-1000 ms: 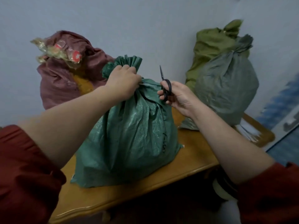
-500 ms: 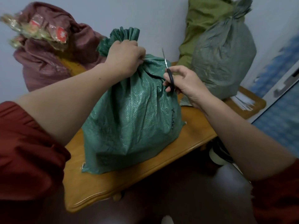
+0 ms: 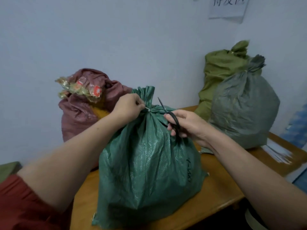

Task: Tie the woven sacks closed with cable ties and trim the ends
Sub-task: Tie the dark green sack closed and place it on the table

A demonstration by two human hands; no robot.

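Head view: left hand [image 3: 127, 108] moved off the green woven sack [image 3: 146, 163] neck, now pinches cable tie tail [image 3: 147, 109]; right hand [image 3: 189, 125] grips scissors [image 3: 174, 120] just beside, trim likely next.

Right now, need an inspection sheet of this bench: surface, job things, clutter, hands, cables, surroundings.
Surface: wooden table, carrying sacks.
Job's things: green sack, neck gathered, pale cable tie round it; grey sack and olive sack behind, necks cinched; maroon sack open, wrappers poking out.
Clutter: white strips at the right end.
Hands: left hand pinches the cable tie; right hand holds scissors, tip up.
Cables: nothing seen.
Surroundings: pale wall, paper notice.
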